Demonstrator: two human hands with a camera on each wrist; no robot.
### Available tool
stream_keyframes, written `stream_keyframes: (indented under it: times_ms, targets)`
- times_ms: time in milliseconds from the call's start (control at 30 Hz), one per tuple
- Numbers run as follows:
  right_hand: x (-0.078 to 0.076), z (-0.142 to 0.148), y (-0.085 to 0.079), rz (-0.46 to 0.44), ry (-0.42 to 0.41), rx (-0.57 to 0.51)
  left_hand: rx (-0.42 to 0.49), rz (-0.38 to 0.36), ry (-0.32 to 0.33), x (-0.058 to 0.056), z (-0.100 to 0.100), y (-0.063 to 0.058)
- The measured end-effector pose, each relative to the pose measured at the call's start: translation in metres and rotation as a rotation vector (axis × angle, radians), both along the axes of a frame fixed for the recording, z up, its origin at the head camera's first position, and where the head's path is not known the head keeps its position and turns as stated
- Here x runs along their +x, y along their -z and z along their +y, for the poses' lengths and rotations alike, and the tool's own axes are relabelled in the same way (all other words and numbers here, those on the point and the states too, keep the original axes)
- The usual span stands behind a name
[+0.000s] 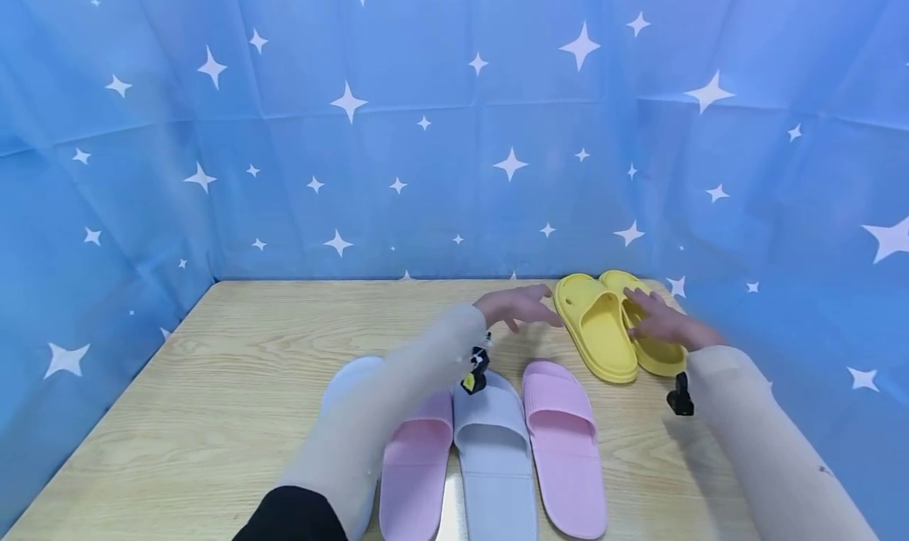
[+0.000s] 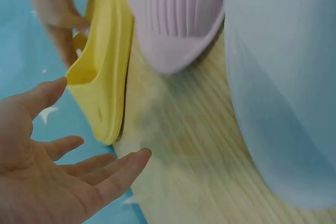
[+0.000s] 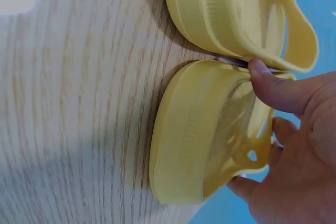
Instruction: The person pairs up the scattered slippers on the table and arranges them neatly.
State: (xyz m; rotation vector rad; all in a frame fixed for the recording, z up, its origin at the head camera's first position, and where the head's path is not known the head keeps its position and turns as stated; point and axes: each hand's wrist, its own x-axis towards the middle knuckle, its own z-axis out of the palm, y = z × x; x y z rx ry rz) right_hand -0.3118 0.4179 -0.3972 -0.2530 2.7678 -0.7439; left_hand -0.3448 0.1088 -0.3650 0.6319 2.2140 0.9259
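Lying side by side right of centre in the frame, on the far part of the table [image 1: 213,383], are the left yellow slipper [image 1: 604,336] and the right yellow slipper [image 1: 660,361]. Your left hand [image 1: 521,304] is nearer the first, which lies just right of its fingertips; that grip is loose, fingers extended, holding nothing. Your right hand [image 1: 660,322] is at the second, thumb by its inner rim where the two meet; whether that grip clasps it, you cannot tell. Long axes slant from toes at upper left to heels at lower right, so your left fingers point across them.
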Motion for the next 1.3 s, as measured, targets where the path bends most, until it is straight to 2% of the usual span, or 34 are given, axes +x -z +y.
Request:
stream_keyframes:
  times_ms: [133,267,433,600,767,900,1033,1100,1300]
  targets:
    - [-0.002,-0.002,-0.001,0.07,-0.04,0.073,0.017,0.01,-0.017,-0.003,-0.02,-0.006]
    - [-0.003,-0.002,-0.001,0.12,-0.063,0.151,0.079,0.05,0.001,0.001,-0.037,-0.013]
    - [-0.005,0.004,0.0,0.187,-0.098,0.187,0.167,0.158,0.077,0.017,-0.063,-0.02]
    - [-0.001,0.006,-0.009,0.217,-0.062,0.154,0.201,0.298,0.133,0.036,-0.089,-0.023]
    - [0.005,-0.012,-0.026,0.39,-0.049,0.135,0.207,0.372,0.143,0.056,-0.118,-0.023]
    - [0.025,-0.046,-0.042,0.487,-0.084,0.094,0.191,0.445,0.108,0.074,-0.143,-0.022]
    - [0.058,-0.085,-0.052,0.581,-0.168,0.058,0.155,0.528,0.071,0.093,-0.163,-0.02]
    - [0.075,-0.102,-0.054,0.599,-0.212,0.057,0.133,0.562,0.052,0.102,-0.172,-0.018]
    - [0.121,-0.14,-0.052,0.502,-0.262,0.16,0.056,0.576,-0.007,0.13,-0.19,-0.008]
